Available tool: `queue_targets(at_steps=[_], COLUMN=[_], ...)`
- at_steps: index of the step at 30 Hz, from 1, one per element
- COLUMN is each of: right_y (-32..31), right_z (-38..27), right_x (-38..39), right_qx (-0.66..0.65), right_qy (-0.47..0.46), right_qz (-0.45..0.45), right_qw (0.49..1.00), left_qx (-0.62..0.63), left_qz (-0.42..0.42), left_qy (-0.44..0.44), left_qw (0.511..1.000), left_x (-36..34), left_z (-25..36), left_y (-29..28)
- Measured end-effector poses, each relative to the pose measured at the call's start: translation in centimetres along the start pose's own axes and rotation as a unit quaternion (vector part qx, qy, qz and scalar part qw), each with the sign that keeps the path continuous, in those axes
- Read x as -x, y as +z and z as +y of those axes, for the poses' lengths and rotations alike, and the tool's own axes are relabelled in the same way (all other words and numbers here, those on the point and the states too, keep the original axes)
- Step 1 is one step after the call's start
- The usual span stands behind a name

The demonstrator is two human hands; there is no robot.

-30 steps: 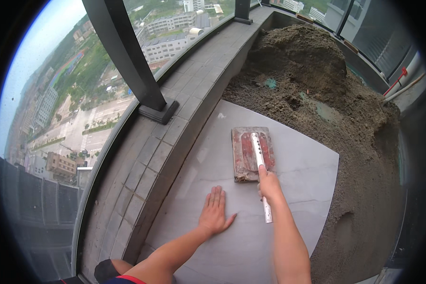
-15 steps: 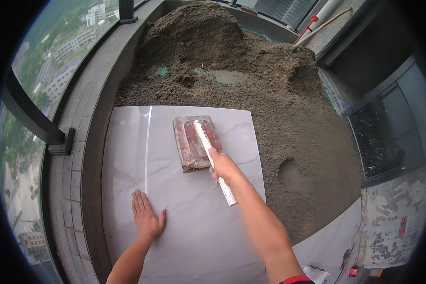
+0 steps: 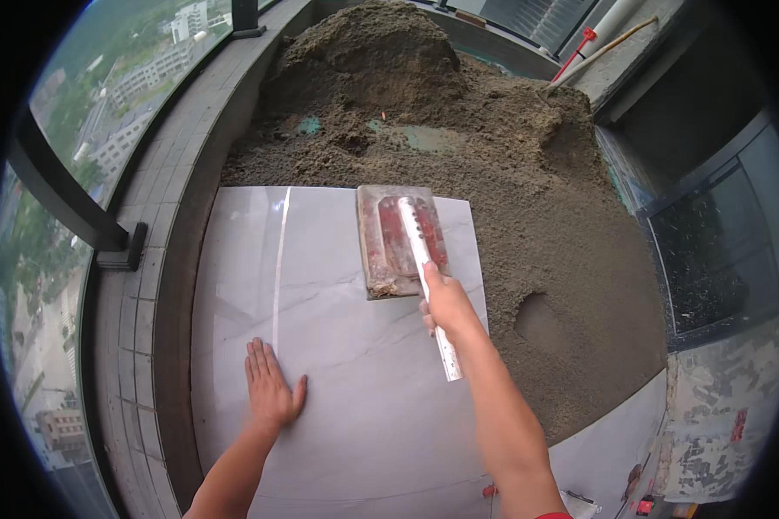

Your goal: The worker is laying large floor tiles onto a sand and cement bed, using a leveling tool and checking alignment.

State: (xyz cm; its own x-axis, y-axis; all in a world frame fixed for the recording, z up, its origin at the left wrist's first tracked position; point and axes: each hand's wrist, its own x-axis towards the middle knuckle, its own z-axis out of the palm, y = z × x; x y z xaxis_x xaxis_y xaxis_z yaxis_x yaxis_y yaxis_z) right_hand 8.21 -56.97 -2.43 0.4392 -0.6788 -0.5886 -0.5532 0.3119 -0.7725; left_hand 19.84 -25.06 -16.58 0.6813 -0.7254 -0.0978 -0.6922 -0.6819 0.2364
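Your left hand lies flat on the big grey tile, palm down, on the near left part of it. Its four fingers sit close together and point away from you, and the thumb sticks out to the right. It holds nothing. A bright line runs along the tile, and its near end is just beside your left fingertips. Your right hand is wrapped around the pale handle, with the thumb along the top. Some of those fingers are hidden, but the ones you can see are curled tight on it. The handle has a row of small holes and is part of a flat block with worn red on top. The block is at the far edge of the tile, right of the middle, and its near end points toward you. I can't tell if it touches the tile or hangs just over it. Past the tile, and along its right side, there is brown sand, with a tall heap at the back and a round dip near the tile's right edge. On your left, a low wall runs beside the tile, and a dark post leans in front of the window. A red stick and a white pipe stand at the back right. Another tile lies low on the right.
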Motion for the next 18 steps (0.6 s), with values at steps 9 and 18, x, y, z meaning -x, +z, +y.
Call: queue_targets(at_steps=[9, 18], right_y=[6.8, 3.4], right_z=[7.0, 4.0], right_x=[0.5, 12.0], right_qx=[0.173, 0.083], right_qy=[-0.101, -0.123], right_qz=[0.031, -0.010], right_qw=[0.979, 0.989], left_qx=[0.004, -0.001], left_qz=[0.005, 0.062], left_qy=[0.016, 0.003], left_qw=[1.000, 0.998], left_x=[-0.2, -1.2], left_z=[1.5, -0.3], left_y=[0.8, 0.4])
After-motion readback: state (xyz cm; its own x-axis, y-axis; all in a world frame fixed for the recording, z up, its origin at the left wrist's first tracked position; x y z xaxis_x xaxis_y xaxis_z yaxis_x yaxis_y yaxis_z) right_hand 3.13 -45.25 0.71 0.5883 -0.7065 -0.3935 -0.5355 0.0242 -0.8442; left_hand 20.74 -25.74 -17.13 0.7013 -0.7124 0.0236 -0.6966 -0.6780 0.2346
